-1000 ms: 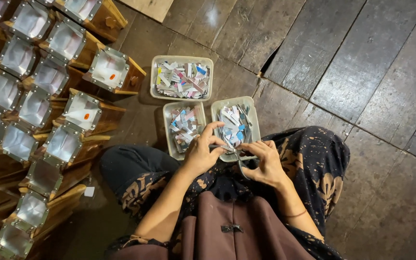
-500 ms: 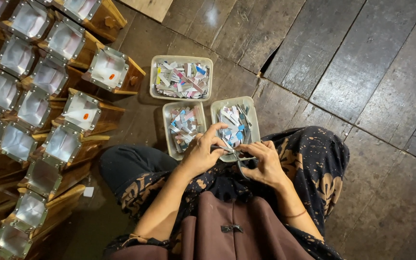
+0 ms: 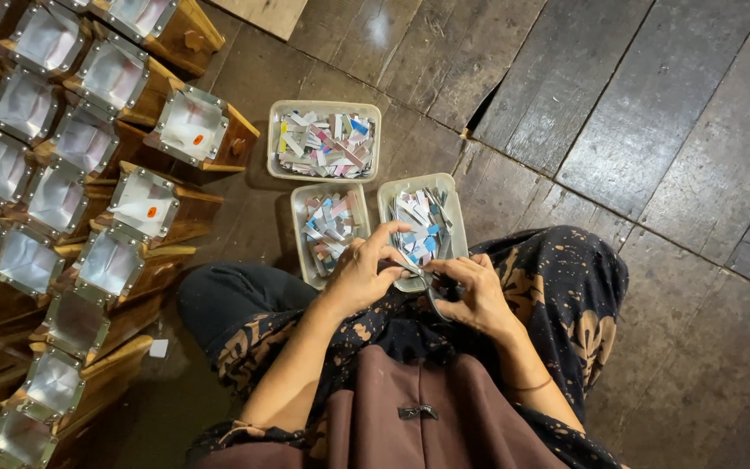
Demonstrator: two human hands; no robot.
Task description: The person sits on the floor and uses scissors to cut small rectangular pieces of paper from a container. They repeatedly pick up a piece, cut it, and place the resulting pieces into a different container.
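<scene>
Three clear rectangular plastic trays of small coloured paper strips sit on the dark wooden plank floor (image 3: 653,130): one far tray (image 3: 324,140); two nearer, the left near tray (image 3: 329,227) and right near tray (image 3: 422,224); left hand (image 3: 360,274) and right hand (image 3: 476,295) meet at the right tray's near edge, fingers pinched narrow on a small strip (image 3: 410,266); wooden boxes with metal-framed panes (image 3: 80,200) lie stacked at left.
</scene>
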